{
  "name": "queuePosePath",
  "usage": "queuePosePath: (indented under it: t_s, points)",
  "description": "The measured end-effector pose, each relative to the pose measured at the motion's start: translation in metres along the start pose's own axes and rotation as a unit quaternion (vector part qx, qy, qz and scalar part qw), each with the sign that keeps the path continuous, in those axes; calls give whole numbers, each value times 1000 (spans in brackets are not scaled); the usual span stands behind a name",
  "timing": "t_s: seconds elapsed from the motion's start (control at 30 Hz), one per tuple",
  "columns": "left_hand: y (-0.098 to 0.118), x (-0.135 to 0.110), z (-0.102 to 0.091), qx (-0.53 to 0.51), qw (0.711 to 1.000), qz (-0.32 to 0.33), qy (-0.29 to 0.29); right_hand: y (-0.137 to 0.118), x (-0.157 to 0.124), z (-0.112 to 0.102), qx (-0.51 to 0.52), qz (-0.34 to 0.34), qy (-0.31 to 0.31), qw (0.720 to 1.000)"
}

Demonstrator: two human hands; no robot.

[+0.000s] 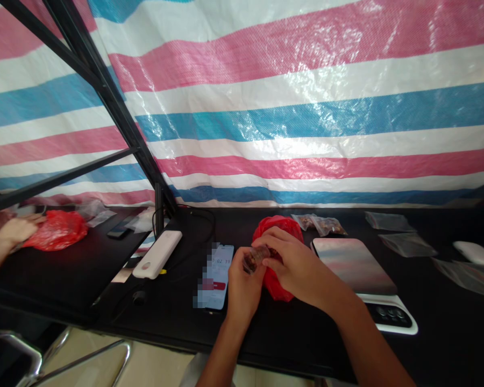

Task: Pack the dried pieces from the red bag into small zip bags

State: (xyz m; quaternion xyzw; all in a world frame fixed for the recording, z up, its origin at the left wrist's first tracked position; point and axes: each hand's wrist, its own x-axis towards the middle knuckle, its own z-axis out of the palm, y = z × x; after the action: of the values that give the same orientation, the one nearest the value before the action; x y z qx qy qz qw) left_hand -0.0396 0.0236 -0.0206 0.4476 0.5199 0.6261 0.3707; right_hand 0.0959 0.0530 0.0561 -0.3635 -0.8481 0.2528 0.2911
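Between my two hands is a small clear plastic bag (250,260) with brown bits inside. My left hand (242,282) is closed around the bag from the left. The fingers of my right hand (286,258) are bent at the bag's upper right side; what they pinch is partly hidden. Just behind and under my hands lies a red plastic bag (280,287), which my right hand covers in part. Past it rest two filled clear bags (326,226). To the right is a kitchen scale (355,263) with a shiny plate and a button panel.
A phone (220,274) with a lit timer screen and a white power bank (157,253) with a cable lie at left. Flat clear bags (407,244) and a white object (476,252) are at right. Beyond a black frame (116,123), another person's hands touch a red bag (58,231).
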Motion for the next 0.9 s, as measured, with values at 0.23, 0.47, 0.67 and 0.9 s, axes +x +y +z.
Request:
queuePosePath:
  t_s: [0.23,0.47,0.67,0.9]
  points:
    - [-1,0,-1,9,1000,-1,4,-2,0,0,-41,3,14,999]
    - [-7,0,-4,17,1000,16,3,-2,-1,-5,-16,11,10,1000]
    - [-10,0,-5,39,998,40,15,-1,-3,-7,7,21,-1,1000]
    - [-7,-1,-4,62,996,63,18,0,-4,-7,9,13,0,1000]
